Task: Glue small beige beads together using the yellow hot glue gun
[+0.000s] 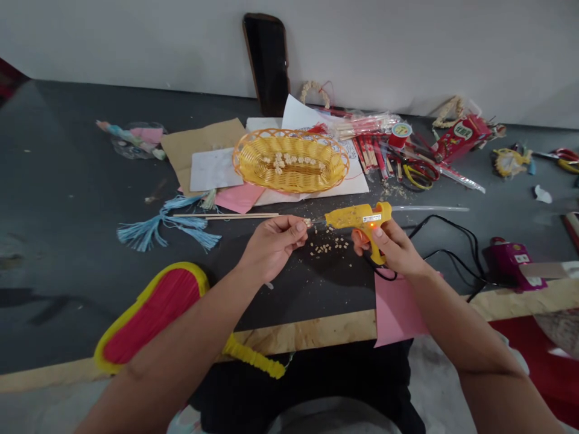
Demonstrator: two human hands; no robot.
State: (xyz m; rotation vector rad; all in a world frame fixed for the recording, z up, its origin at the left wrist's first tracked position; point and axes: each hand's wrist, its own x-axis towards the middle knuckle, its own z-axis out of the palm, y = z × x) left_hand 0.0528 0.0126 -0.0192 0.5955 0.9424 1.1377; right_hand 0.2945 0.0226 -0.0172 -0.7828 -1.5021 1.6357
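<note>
My right hand [389,244] is wrapped round the handle of a yellow glue gun [353,217] with a lit orange light. Its nozzle points left, at a tiny pale piece [308,223] pinched between the fingertips of my left hand [280,241]. Whether nozzle and piece touch is too small to tell. Small beige bits [328,248] lie scattered on the dark table below the nozzle. Behind my hands, a yellow oval basket [244,160] holds several small pale flower-like pieces [279,163].
A phone [268,63] leans on the wall. Blue tassels [156,228] and wooden sticks [244,215] lie left; a pink-and-yellow padded piece [154,310] is near my left forearm. Red packets, scissors [418,175], a black cable [470,238] and a purple box [515,262] are right.
</note>
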